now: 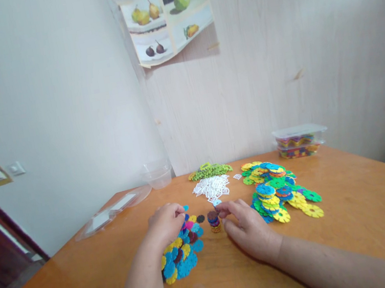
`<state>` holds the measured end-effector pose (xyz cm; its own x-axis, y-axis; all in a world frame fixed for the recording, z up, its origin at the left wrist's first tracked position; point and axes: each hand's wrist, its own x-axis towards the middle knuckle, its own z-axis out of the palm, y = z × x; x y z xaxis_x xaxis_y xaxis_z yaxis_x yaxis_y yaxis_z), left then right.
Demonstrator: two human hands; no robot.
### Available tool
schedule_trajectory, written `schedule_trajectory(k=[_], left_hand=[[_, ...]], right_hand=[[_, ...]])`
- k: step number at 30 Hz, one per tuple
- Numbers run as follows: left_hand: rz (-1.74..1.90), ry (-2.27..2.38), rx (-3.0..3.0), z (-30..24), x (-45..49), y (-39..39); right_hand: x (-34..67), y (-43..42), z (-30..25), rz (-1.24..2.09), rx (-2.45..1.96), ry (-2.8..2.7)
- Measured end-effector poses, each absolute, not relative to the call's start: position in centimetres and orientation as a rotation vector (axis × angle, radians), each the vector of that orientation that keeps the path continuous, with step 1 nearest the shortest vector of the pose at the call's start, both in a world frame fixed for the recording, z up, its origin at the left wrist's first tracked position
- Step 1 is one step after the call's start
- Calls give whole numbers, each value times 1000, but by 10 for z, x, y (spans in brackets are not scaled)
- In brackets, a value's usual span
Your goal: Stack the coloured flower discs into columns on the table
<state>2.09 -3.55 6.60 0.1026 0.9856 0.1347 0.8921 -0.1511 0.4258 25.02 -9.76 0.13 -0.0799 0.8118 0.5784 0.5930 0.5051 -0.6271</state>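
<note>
A short stack of notched plastic discs (214,222), brown on top with blue, purple and yellow below, stands upright on the table between my hands. Just right of it, my right hand (248,228) is closed in a pinch, with what looks like a small dark disc at its fingertips beside the stack's top. My left hand (167,223) is over the far part of a loose pile of notched discs (186,264) in blue, yellow, brown and pink. Its fingers are curled downward, and whatever they hold is hidden. A black disc (200,218) lies between pile and stack.
Larger flower-shaped discs (276,194) are heaped on the right. Behind the stack lie white openwork pieces (212,187) and green pieces (212,171). A lidded clear box (300,141) stands back right, a clear tub (156,174) and flat lids (114,210) back left.
</note>
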Motion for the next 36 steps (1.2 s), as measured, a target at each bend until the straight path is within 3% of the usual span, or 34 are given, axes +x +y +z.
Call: schedule_trajectory(k=[9, 24, 28, 36], left_hand=[[220, 2039, 2307, 62, 12, -33], [232, 2114, 2289, 56, 11, -28], [378, 2053, 2298, 59, 13, -27], [731, 1472, 2293, 73, 50, -51]], right_hand=[[250, -100, 4, 296, -1195, -1778], [250, -99, 3, 286, -1180, -1781], [250, -98, 2, 281, -1183, -1779], [249, -99, 4, 288, -1167, -1773]])
